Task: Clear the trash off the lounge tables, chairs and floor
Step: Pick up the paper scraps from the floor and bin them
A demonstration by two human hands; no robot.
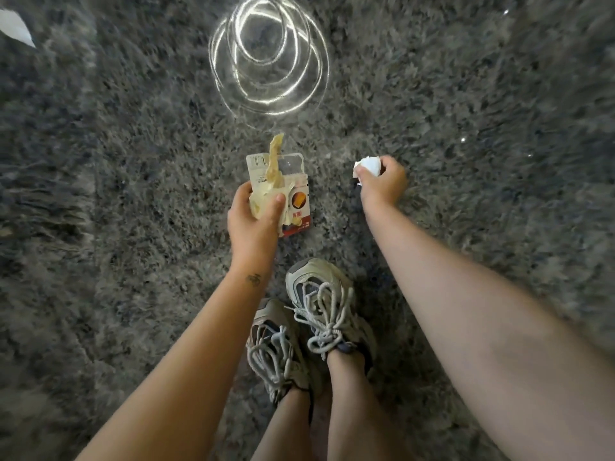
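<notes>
well, i was bent over the shaggy grey rug (133, 161), my laced sneakers (319, 304) close together below me, and both hands were full. my left hand (254, 214) was curled round a red and white snack packet (298, 201), with a crumpled yellowish wrapper (274, 154) pressed against it under my thumb and sticking up past its top edge. my right hand (382, 184) was closed on a ball of white paper (369, 165), held low over the pile just to the right of the packet. i couldn't tell whether the paper was touching the rug or clear of it. i'd judge this was the floor part of the job, right at the pick-up of that paper. another white scrap (16, 28) lay well away at the far left of the rug. bright rings of light (269, 58) played on the pile ahead, and those were no litter. the next move, i reckoned, called for tucking the paper in with the left-hand bundle to free my fingers, or finding a bin, before reaching for the far scrap.
</notes>
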